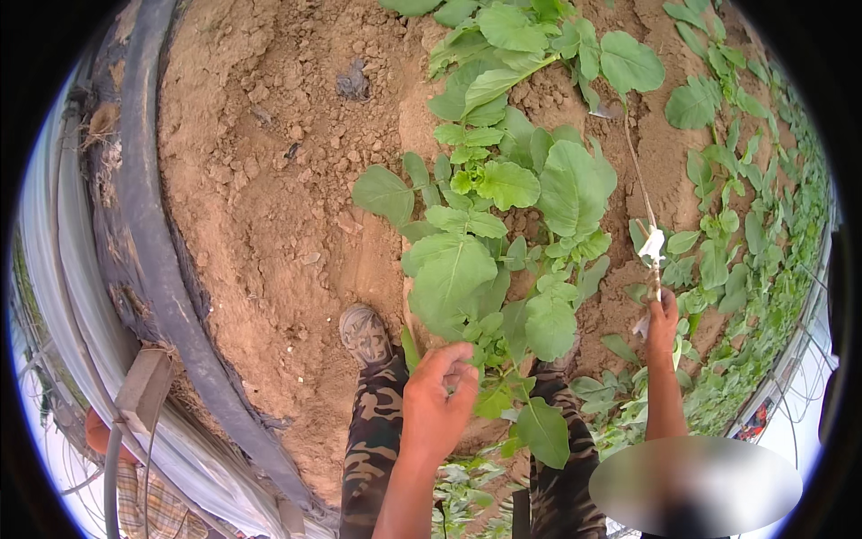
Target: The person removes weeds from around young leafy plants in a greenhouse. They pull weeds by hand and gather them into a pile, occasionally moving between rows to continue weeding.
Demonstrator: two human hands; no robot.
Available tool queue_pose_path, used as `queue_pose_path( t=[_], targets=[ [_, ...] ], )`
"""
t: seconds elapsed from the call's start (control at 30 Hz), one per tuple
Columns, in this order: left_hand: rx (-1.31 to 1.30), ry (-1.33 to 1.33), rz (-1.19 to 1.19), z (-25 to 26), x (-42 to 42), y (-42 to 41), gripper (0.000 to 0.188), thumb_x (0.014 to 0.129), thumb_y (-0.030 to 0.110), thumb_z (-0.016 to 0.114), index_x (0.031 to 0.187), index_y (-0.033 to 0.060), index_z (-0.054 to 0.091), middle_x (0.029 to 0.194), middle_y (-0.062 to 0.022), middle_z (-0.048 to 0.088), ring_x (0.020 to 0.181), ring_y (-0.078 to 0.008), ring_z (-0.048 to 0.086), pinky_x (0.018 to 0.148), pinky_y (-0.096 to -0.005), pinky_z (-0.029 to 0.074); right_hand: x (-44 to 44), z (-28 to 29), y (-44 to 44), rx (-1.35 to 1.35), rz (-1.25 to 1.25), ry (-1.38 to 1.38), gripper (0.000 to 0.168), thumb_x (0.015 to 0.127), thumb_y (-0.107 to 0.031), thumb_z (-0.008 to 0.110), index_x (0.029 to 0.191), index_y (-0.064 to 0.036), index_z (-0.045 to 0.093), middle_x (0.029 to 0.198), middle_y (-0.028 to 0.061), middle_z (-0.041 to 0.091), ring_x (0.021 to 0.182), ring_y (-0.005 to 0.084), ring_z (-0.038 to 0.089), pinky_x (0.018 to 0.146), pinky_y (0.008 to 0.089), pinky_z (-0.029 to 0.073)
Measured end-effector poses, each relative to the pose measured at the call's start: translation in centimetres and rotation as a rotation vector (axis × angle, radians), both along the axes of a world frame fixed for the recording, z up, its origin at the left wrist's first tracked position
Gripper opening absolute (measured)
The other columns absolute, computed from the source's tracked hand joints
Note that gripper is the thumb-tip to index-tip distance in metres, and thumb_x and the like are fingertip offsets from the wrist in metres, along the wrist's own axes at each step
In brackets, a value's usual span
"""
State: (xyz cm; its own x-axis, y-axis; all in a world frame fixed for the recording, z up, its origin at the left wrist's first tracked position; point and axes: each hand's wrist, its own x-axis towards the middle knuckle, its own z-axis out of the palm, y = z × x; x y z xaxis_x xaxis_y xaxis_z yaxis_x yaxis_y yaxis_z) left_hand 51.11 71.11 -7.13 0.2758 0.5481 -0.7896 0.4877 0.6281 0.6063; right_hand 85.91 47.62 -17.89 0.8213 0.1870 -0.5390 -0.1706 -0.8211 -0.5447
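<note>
Before me, a row of leafy green plants with broad, lobed leaves grows from brown soil. My left hand is at the near end of these plants, its fingers curled beside small leaves; whether it touches or pinches one I cannot tell. My right hand, to the right of the row, is closed around the lower end of a thin stick that points away from me. White material is wrapped on the stick just above that hand. The stick's far end reaches some leaves near the top right.
Cloddy bare soil lies left of the plants, bordered by a dark plastic strip and clear sheeting. A block stands lower left, near a person in a plaid garment. More plant rows grow at right.
</note>
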Motion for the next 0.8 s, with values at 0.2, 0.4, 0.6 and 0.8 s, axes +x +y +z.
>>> queue_pose_path(
  t=[0.2,0.4,0.6,0.8],
  targets=[
    [-0.035,-0.065,0.127,-0.8,-1.0,2.9,0.022,0.087,0.004,0.060,0.109,-0.0011,0.057,0.100,-0.0071,0.061,0.090,-0.0133,0.058,0.080,-0.0269,0.047,6.6,14.1,17.5,-0.281,0.310,-0.045,0.045,0.083,-0.012,0.051,0.125,0.000,0.052,0.087,0.0085,0.063,0.056,0.0097,0.047,0.049,0.0235,0.037],
    [-0.052,-0.057,0.236,-1.1,-1.1,6.2,0.026,0.083,0.001,0.059,0.108,-0.0028,0.058,0.099,-0.0103,0.061,0.085,-0.0145,0.059,0.076,-0.0270,0.048,6.9,14.1,23.5,-0.440,0.375,-0.076,0.050,0.078,-0.009,0.051,0.127,0.001,0.051,0.079,0.0104,0.063,0.055,0.0141,0.049,0.049,0.0278,0.039],
    [-0.081,-0.029,0.171,-2.9,0.5,6.2,0.023,0.085,0.003,0.059,0.107,-0.0016,0.059,0.096,-0.0081,0.063,0.084,-0.0132,0.058,0.075,-0.0268,0.048,6.1,12.3,22.1,-0.456,0.393,-0.069,0.047,0.082,-0.009,0.048,0.127,0.004,0.050,0.079,0.0127,0.066,0.065,0.0174,0.056,0.062,0.0309,0.044],
    [-0.010,0.002,-0.090,-3.7,6.8,6.7,0.020,0.085,0.004,0.060,0.104,-0.0015,0.061,0.096,-0.0084,0.063,0.084,-0.0139,0.059,0.075,-0.0279,0.049,6.8,9.6,17.6,-0.234,0.460,-0.171,0.040,0.082,-0.003,0.049,0.121,0.004,0.053,0.081,0.0237,0.064,0.077,0.0334,0.063,0.072,0.0411,0.047]
  ],
)
